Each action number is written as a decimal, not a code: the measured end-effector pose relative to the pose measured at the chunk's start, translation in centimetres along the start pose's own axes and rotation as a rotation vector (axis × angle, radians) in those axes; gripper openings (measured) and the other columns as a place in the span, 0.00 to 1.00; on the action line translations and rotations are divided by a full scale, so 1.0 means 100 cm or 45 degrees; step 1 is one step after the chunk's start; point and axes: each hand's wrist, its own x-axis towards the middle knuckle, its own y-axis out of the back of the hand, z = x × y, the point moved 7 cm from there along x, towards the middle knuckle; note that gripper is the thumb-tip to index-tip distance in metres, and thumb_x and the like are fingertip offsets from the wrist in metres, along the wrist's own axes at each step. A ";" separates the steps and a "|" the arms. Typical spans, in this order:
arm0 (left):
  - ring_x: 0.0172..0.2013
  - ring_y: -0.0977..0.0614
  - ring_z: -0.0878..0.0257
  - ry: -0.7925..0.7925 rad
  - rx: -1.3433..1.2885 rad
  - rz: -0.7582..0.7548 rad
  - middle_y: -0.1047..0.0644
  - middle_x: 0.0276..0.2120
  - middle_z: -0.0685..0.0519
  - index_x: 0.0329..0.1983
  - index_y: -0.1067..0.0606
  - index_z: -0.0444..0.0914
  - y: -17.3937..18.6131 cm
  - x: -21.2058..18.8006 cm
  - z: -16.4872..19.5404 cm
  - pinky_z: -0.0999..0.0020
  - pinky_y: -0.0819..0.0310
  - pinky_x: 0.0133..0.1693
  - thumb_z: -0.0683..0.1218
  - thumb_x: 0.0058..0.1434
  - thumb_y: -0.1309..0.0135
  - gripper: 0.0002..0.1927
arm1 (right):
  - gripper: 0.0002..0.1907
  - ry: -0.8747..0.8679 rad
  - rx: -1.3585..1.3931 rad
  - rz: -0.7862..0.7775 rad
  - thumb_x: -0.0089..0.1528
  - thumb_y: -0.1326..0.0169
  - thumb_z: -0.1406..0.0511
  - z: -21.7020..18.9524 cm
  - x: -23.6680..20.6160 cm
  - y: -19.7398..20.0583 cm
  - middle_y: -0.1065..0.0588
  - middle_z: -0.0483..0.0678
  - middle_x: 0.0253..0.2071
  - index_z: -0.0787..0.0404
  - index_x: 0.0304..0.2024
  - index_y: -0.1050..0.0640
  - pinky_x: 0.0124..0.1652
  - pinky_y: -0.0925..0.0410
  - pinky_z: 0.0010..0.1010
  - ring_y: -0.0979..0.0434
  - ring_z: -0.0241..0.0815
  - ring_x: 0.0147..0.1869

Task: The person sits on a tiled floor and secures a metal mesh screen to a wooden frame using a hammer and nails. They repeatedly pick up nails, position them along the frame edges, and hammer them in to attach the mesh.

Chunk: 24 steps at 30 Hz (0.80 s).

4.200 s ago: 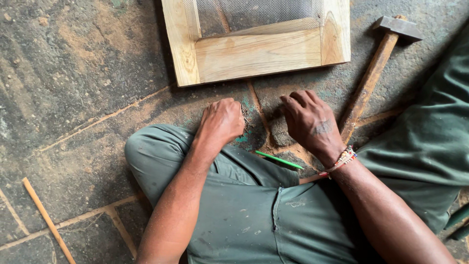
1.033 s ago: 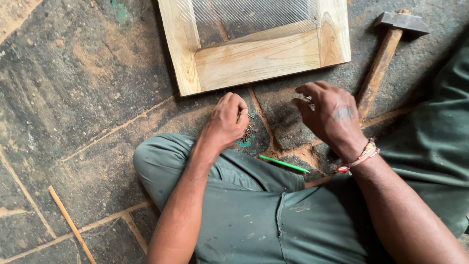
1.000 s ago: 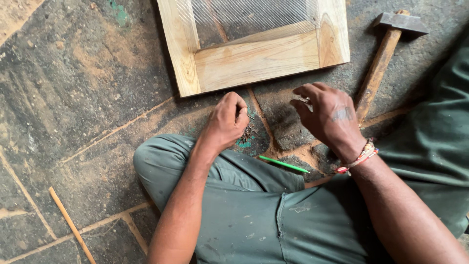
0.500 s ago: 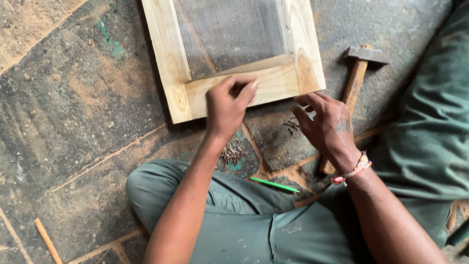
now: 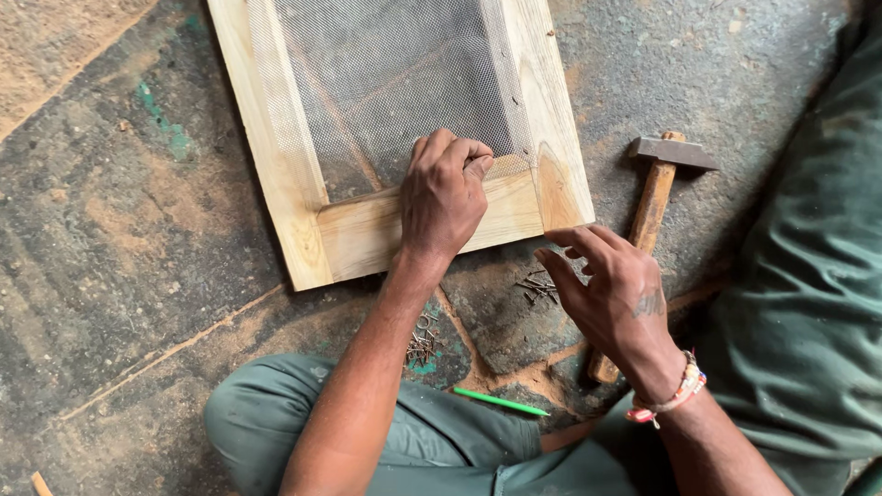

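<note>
A pale wooden frame (image 5: pixel 276 174) with wire mesh (image 5: pixel 395 83) stretched over it lies on the stone floor. My left hand (image 5: pixel 443 195) rests on the frame's lower rail, fingers curled at the mesh edge as if pinching something small; I cannot make out what. My right hand (image 5: pixel 611 294) hovers open just below the frame's lower right corner, above a small pile of nails (image 5: pixel 537 287). A hammer (image 5: pixel 648 220) with a wooden handle lies to the right, its handle passing under my right hand.
A second cluster of nails (image 5: pixel 423 344) and a green pencil (image 5: pixel 501 401) lie on the floor near my knee (image 5: pixel 266 418). Sawdust covers the stone slabs. A thin wooden stick (image 5: pixel 39 483) shows at the bottom left corner.
My left hand has moved up from the nails on the floor onto the frame's lower rail. My right hand shifted slightly toward the frame corner. The view has moved closer to the frame.
</note>
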 end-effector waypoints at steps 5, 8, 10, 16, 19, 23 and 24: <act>0.38 0.26 0.61 -0.003 0.114 -0.063 0.26 0.34 0.54 0.34 0.23 0.41 -0.008 -0.001 -0.003 0.64 0.29 0.43 0.45 0.64 0.40 0.05 | 0.12 -0.150 0.012 -0.052 0.59 0.35 0.64 0.007 -0.002 -0.001 0.18 0.52 0.39 0.63 0.43 0.17 0.28 0.27 0.32 0.17 0.44 0.30; 0.38 0.27 0.61 0.012 0.142 -0.080 0.26 0.34 0.54 0.34 0.23 0.41 -0.009 -0.002 -0.002 0.64 0.29 0.43 0.45 0.64 0.40 0.05 | 0.09 -0.108 -0.019 0.020 0.62 0.36 0.63 0.012 -0.005 0.004 0.18 0.52 0.40 0.62 0.42 0.17 0.28 0.27 0.32 0.17 0.44 0.31; 0.38 0.27 0.60 0.006 0.154 -0.062 0.26 0.34 0.54 0.34 0.23 0.41 -0.009 -0.002 -0.001 0.64 0.29 0.43 0.45 0.64 0.40 0.05 | 0.13 -0.117 -0.274 0.131 0.63 0.35 0.63 0.020 -0.007 0.013 0.19 0.55 0.40 0.63 0.45 0.18 0.33 0.27 0.37 0.18 0.49 0.34; 0.38 0.26 0.61 0.088 -0.016 0.029 0.25 0.33 0.57 0.35 0.21 0.41 -0.001 -0.004 -0.002 0.65 0.29 0.42 0.46 0.65 0.41 0.05 | 0.25 -0.280 -0.561 0.183 0.60 0.33 0.62 0.050 -0.012 0.022 0.22 0.59 0.42 0.66 0.54 0.25 0.40 0.27 0.46 0.20 0.58 0.42; 0.36 0.26 0.61 0.058 -0.013 0.040 0.25 0.32 0.57 0.35 0.20 0.41 0.001 -0.003 0.003 0.64 0.30 0.41 0.47 0.64 0.40 0.06 | 0.26 -0.280 -0.542 0.185 0.60 0.33 0.62 0.053 -0.013 0.020 0.23 0.59 0.42 0.67 0.55 0.25 0.40 0.27 0.46 0.20 0.58 0.42; 0.37 0.26 0.61 0.007 0.041 0.080 0.25 0.31 0.56 0.34 0.19 0.41 0.002 -0.004 0.009 0.63 0.30 0.41 0.47 0.63 0.39 0.05 | 0.26 -0.287 -0.548 0.184 0.58 0.33 0.62 0.054 -0.013 0.021 0.24 0.59 0.42 0.66 0.55 0.25 0.40 0.27 0.47 0.21 0.59 0.42; 0.37 0.26 0.61 0.015 0.042 0.073 0.25 0.31 0.56 0.34 0.19 0.41 0.001 -0.005 0.009 0.63 0.30 0.41 0.47 0.63 0.38 0.05 | 0.26 -0.290 -0.544 0.172 0.58 0.33 0.62 0.054 -0.013 0.021 0.24 0.59 0.42 0.66 0.55 0.25 0.39 0.27 0.47 0.21 0.59 0.41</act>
